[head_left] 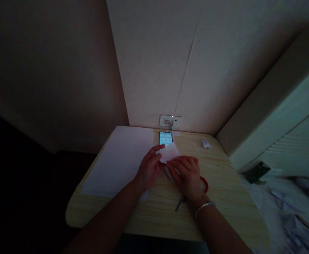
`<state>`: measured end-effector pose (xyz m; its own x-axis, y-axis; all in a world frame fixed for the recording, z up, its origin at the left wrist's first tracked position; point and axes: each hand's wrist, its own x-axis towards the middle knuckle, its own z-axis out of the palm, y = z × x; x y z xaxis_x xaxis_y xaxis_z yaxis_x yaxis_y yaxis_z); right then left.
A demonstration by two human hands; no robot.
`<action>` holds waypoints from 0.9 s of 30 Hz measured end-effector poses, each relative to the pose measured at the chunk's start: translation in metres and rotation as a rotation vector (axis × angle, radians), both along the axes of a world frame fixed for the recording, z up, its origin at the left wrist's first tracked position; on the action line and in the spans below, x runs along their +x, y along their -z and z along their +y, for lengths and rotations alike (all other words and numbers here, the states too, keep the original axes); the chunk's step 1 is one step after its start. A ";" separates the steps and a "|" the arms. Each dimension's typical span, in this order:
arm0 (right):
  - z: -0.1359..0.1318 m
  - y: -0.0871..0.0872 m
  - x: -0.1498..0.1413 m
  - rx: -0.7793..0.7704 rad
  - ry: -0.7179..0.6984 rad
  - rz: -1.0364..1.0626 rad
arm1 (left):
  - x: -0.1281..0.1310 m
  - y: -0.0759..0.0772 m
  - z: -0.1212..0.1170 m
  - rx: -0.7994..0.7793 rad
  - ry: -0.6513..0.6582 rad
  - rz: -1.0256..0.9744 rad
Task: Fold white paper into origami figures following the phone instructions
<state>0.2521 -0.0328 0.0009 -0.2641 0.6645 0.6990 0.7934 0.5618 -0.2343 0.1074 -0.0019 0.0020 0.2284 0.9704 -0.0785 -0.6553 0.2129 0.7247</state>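
Paper [169,153]: white, raised above the desk [225,190], hiding the lower end of the phone [165,137] from us.
Left hand [147,171]: grip pinching the paper's left side.
Right hand [190,177]: grip pinching its lower edge, fingertips dim to us.
Red loop [206,184]: seemingly a handle, partly hidden behind our right hand.

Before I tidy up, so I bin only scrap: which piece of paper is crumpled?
The small crumpled paper near the table's far right corner. The large sheet at left lies flat, and the held piece has a smooth face.
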 end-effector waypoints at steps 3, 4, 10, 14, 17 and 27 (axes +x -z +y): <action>0.000 0.003 -0.001 0.020 0.031 0.068 | -0.001 0.000 -0.001 0.050 0.016 0.019; 0.001 0.004 -0.001 0.030 0.045 0.097 | -0.001 0.001 -0.001 0.077 0.031 0.030; 0.005 0.011 0.001 0.045 0.098 0.195 | -0.001 0.007 -0.001 0.187 0.060 0.107; 0.005 0.012 0.002 0.019 0.111 0.190 | 0.000 0.014 0.002 0.229 0.045 0.136; 0.004 0.011 0.003 0.027 0.091 0.193 | -0.001 0.017 0.003 0.246 0.022 0.174; 0.004 0.004 0.005 0.022 0.008 0.060 | -0.004 0.014 0.002 0.282 -0.021 0.210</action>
<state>0.2575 -0.0292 -0.0034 -0.2167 0.6507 0.7278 0.7827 0.5614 -0.2689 0.1034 0.0002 -0.0122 0.2152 0.9650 0.1501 -0.4880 -0.0268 0.8724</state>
